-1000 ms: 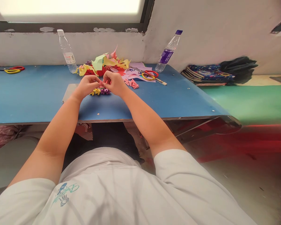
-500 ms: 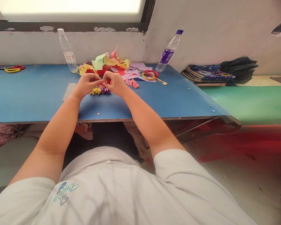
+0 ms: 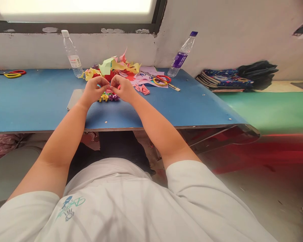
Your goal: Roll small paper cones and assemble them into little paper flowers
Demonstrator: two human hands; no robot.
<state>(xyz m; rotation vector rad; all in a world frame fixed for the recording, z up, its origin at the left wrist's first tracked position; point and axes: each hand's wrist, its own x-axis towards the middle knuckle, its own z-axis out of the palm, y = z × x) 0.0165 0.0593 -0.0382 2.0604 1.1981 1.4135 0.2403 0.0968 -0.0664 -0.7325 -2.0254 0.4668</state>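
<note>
Far left: red-and-yellow scissors (image 3: 16, 74) on the blue tabletop (image 3: 40, 104). Next, white-capped bottle (image 3: 75, 61). Left hand (image 3: 93, 90): fingers curled, thumb and index tips nearly together; cannot tell what they pinch. Yellow folded pieces (image 3: 104, 97), then purple folded pieces (image 3: 113, 97), lie just nearside of the hands. Right hand (image 3: 123, 88): fingers likewise bent, contents unclear. Pink folded pieces (image 3: 144, 89) beyond, then purple-capped bottle (image 3: 179, 60).

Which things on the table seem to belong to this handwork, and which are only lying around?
Probably belonging:
yellow pieces
purple pieces
pink folded pieces
paper scraps
scissors beside the scraps

Probably lying around:
white-capped bottle
purple-capped bottle
far-left scissors
</note>
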